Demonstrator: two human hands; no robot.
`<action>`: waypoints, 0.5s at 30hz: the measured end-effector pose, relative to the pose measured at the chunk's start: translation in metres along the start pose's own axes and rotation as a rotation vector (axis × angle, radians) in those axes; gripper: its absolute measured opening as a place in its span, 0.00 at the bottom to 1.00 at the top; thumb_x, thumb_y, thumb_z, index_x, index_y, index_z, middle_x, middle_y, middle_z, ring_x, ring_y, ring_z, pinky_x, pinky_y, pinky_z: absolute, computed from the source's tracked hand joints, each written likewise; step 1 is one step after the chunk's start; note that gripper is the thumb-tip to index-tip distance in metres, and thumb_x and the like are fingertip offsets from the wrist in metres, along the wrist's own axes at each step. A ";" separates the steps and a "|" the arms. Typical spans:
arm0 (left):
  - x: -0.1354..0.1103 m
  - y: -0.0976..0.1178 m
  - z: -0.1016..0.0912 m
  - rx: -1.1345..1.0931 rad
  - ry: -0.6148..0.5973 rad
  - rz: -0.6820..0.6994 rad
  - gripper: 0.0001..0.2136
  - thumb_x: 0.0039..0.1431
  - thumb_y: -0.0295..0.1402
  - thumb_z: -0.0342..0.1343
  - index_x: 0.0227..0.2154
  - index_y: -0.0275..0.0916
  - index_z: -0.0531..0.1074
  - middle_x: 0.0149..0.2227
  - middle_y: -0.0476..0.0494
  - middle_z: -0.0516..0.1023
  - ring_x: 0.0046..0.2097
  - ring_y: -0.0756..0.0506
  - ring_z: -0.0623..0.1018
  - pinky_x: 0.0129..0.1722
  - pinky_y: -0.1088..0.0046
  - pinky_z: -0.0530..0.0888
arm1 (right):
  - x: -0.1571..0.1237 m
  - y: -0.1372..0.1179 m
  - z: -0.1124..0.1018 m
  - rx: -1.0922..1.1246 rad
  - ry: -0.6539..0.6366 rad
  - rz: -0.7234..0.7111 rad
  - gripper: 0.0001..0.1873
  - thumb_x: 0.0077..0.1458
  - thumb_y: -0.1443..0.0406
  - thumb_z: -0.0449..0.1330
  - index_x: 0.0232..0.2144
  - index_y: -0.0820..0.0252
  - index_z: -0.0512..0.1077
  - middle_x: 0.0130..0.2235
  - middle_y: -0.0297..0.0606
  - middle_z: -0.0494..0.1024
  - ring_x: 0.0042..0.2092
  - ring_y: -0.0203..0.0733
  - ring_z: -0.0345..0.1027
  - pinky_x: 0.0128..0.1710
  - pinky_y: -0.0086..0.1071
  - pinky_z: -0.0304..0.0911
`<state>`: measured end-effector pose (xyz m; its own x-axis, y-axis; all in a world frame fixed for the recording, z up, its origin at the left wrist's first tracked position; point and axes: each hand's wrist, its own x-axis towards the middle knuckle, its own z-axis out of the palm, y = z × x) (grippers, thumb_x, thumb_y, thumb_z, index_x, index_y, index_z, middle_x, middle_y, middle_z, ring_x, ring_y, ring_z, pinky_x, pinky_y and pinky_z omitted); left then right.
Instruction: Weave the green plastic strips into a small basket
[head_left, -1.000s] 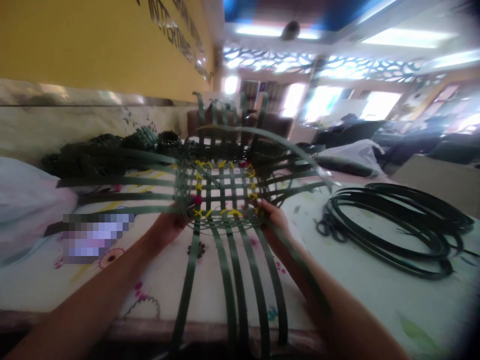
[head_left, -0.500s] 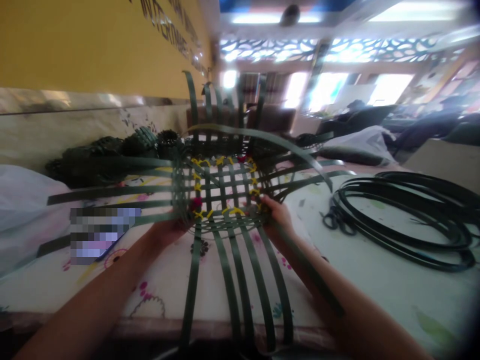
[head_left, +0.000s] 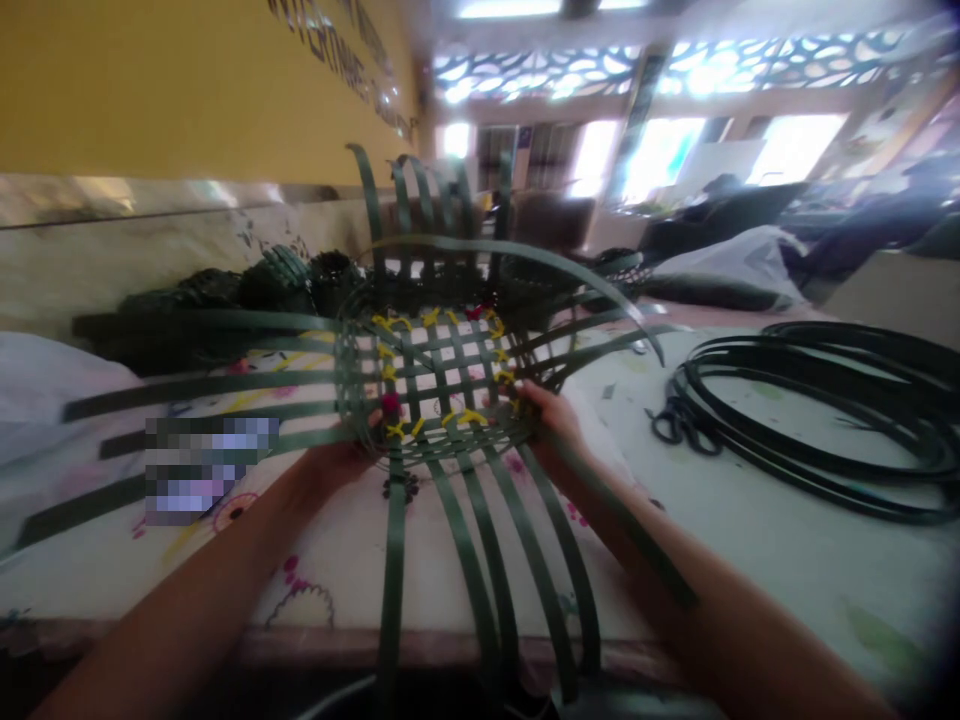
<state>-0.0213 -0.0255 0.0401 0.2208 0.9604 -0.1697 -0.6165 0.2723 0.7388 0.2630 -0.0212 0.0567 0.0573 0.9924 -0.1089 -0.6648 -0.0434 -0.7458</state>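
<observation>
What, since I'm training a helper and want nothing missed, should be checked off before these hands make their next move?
1. Grip of the right hand on the openwork base of woven dark-green flat strips: ok, at its near right corner.
2. Grip of the left hand: cannot tell; it is at the near left corner, fingers mostly hidden.
3. Yellow ties on all four sides of the base: ok.
4. Right forearm free of strips: not ok; a long dark-green flat strip overlaps it in view.
5. Black-handled scissors apart from the base: ok, beside the coil of dark flat strip.
6. Scissors shut: cannot tell, too blurred.
</observation>
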 end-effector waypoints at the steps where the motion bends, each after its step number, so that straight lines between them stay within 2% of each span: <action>1: -0.001 0.000 0.000 0.021 -0.011 -0.006 0.11 0.53 0.17 0.63 0.38 0.35 0.79 0.37 0.43 0.84 0.36 0.44 0.84 0.34 0.69 0.83 | 0.001 0.000 -0.001 0.004 0.000 0.022 0.05 0.58 0.69 0.57 0.38 0.63 0.73 0.27 0.38 0.81 0.24 0.41 0.75 0.22 0.32 0.75; 6: 0.001 -0.001 -0.003 0.097 -0.020 -0.017 0.06 0.53 0.19 0.65 0.33 0.34 0.79 0.34 0.44 0.84 0.34 0.46 0.83 0.37 0.70 0.82 | -0.001 -0.002 0.003 -0.008 0.040 0.027 0.08 0.59 0.69 0.55 0.40 0.63 0.72 0.26 0.38 0.80 0.23 0.43 0.75 0.20 0.35 0.73; 10: 0.001 -0.003 -0.002 0.078 -0.028 0.008 0.09 0.51 0.17 0.64 0.34 0.35 0.78 0.34 0.45 0.83 0.36 0.46 0.83 0.40 0.71 0.82 | -0.006 -0.002 0.008 -0.027 0.058 0.008 0.12 0.59 0.71 0.53 0.44 0.63 0.72 0.25 0.36 0.80 0.22 0.41 0.74 0.22 0.34 0.75; 13: -0.002 -0.005 0.003 0.062 0.004 0.019 0.09 0.52 0.15 0.63 0.34 0.34 0.78 0.35 0.45 0.83 0.38 0.47 0.83 0.39 0.73 0.81 | -0.001 0.001 0.003 -0.027 0.047 0.023 0.13 0.59 0.71 0.53 0.45 0.63 0.72 0.25 0.34 0.80 0.21 0.40 0.73 0.25 0.35 0.76; 15: -0.004 -0.006 0.008 0.056 0.033 0.013 0.08 0.52 0.16 0.62 0.33 0.33 0.77 0.35 0.45 0.83 0.37 0.48 0.83 0.39 0.75 0.81 | 0.007 0.003 -0.005 -0.015 -0.003 0.025 0.11 0.59 0.69 0.54 0.43 0.64 0.73 0.26 0.37 0.80 0.23 0.43 0.75 0.27 0.38 0.77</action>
<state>-0.0122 -0.0311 0.0420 0.1877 0.9655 -0.1804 -0.5755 0.2569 0.7764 0.2649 -0.0145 0.0505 0.0385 0.9913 -0.1260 -0.6546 -0.0702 -0.7527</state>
